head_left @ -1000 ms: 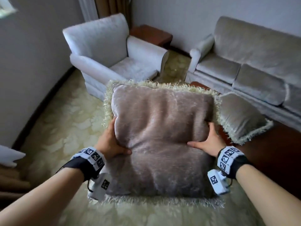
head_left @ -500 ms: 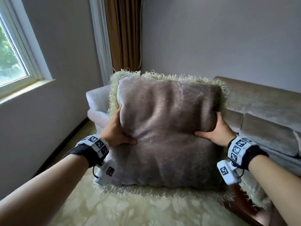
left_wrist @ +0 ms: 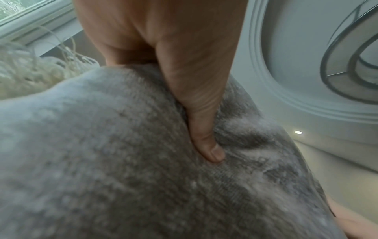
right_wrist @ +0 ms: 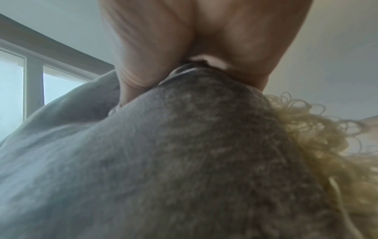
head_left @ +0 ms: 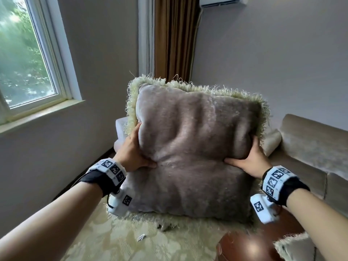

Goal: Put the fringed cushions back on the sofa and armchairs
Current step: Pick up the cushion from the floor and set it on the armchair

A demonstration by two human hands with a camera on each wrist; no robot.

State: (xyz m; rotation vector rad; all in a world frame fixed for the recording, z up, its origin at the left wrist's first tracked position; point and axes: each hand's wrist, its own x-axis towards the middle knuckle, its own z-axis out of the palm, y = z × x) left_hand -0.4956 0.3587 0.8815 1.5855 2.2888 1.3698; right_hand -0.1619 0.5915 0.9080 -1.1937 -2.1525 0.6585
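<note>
A large taupe velvet cushion (head_left: 192, 147) with a cream fringe is held upright in front of me, chest high. My left hand (head_left: 134, 154) grips its left edge, thumb pressed into the front face, fingers hidden behind. My right hand (head_left: 248, 159) grips the right edge the same way. In the left wrist view the thumb (left_wrist: 206, 142) digs into the cushion (left_wrist: 122, 161). The right wrist view shows the palm (right_wrist: 204, 48) clamped on the cushion (right_wrist: 163, 161). The cushion hides most of the white armchair (head_left: 120, 127). The beige sofa (head_left: 310, 144) is at the right.
A second fringed cushion (head_left: 293, 247) lies on a dark wooden table (head_left: 244, 247) at the lower right. A window (head_left: 24, 53) and its sill are on the left wall, a brown curtain (head_left: 175, 34) in the corner. A patterned cream carpet (head_left: 122, 240) covers the floor.
Both hands have lifted the cushion higher, and my view has tilted up towards the corner, so the armchair now sits mostly behind the cushion.
</note>
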